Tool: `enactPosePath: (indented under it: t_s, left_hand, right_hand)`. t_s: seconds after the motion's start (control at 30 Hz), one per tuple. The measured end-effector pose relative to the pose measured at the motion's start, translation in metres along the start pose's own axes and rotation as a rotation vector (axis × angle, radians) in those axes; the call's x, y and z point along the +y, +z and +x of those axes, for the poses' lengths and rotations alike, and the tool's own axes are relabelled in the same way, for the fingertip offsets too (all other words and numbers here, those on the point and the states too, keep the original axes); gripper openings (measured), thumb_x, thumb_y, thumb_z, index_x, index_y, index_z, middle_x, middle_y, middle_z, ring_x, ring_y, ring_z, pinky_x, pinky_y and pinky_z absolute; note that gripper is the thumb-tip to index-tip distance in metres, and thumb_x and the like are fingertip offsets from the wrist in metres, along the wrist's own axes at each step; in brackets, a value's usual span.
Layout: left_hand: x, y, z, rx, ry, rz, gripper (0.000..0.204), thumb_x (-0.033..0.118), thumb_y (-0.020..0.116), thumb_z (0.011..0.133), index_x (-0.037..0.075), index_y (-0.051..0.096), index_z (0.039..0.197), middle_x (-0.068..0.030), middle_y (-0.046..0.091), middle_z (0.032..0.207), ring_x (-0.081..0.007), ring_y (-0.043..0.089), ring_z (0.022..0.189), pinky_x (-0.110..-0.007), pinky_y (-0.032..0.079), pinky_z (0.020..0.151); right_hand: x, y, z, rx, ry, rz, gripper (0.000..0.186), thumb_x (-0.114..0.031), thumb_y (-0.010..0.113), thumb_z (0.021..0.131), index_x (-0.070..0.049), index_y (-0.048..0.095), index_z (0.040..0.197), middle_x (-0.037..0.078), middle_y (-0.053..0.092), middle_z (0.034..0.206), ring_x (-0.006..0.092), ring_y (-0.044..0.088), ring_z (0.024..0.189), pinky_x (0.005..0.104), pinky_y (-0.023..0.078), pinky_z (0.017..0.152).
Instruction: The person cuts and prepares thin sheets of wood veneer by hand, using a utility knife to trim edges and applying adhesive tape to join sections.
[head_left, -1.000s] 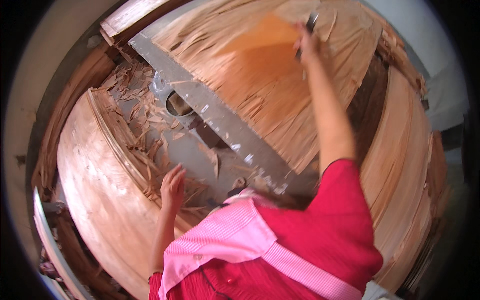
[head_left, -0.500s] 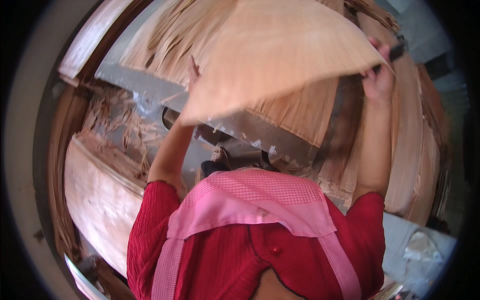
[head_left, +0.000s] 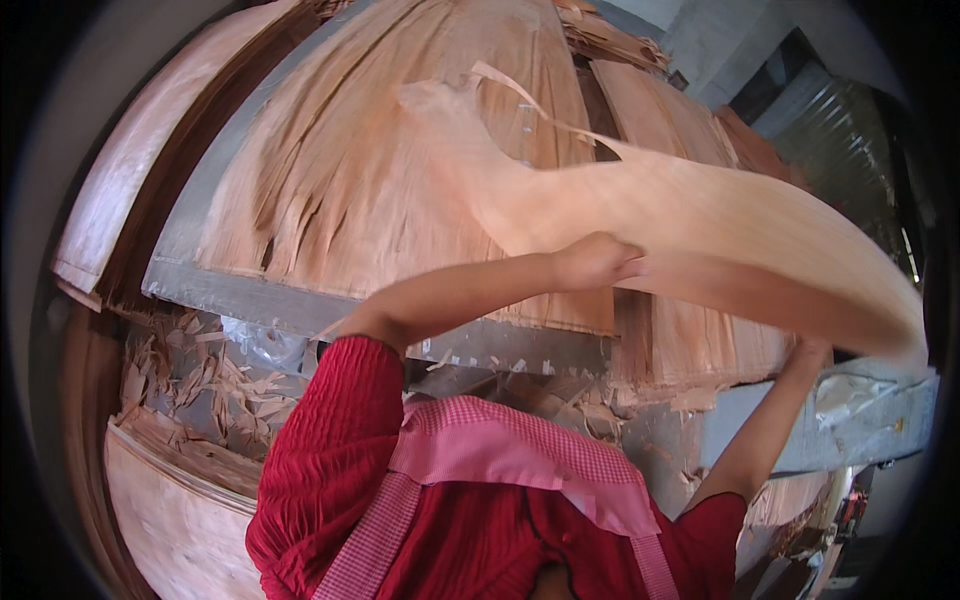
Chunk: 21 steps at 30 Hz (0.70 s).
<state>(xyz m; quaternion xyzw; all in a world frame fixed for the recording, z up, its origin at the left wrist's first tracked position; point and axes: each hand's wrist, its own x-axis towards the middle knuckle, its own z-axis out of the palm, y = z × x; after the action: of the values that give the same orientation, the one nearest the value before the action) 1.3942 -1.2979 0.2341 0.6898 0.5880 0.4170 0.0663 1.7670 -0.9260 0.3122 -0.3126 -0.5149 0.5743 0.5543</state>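
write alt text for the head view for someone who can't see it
A person in a red top holds a thin, pale wood veneer sheet in the air, left hand under its middle and right hand at its lower edge. Below lies a stack of veneer sheets on a grey metal table, with scraps beside it.

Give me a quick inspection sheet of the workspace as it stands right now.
Surface: grey metal bed, covered by torn veneer pile.
Job's things: one thin veneer sheet, lifted, curved, ragged at its far end.
Clutter: wood scraps below the bed's edge; stacked sheets lower left.
Hands: left hand grips the sheet's near edge; right hand holds it from beneath at the right.
Cables: nothing seen.
Surroundings: more veneer stacks behind; grey wall upper right.
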Motion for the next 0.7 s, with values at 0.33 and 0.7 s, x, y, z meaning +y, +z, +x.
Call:
enactPosePath:
  t_s: [0.33,0.7]
  left_hand:
    - [0.078,-0.147,0.164,0.132,-0.191,-1.133,0.033,0.024,0.050,0.086,-0.003,0.057,0.103,-0.0130,0.060,0.101,-0.0180,0.056,0.094,-0.033,0.046,0.081]
    - [-0.096,-0.313,0.160,0.606,-0.212,-0.385,0.029,0.020,0.049,0.082,-0.001,0.050,0.102,-0.0140,0.057,0.101,-0.0222,0.057,0.088,-0.037,0.049,0.077]
  right_hand:
    - [0.145,0.103,-0.212,-0.477,0.421,-0.027,0.048,-0.015,0.049,0.087,-0.007,0.033,0.132,0.001,0.045,0.129,0.0031,0.028,0.045,0.0180,0.029,0.043]
    - [0.170,0.063,-0.205,-0.579,0.594,-0.052,0.050,-0.039,0.060,0.079,-0.002,0.050,0.111,0.003,0.061,0.082,0.0021,0.046,0.050,0.0178,0.035,0.039]
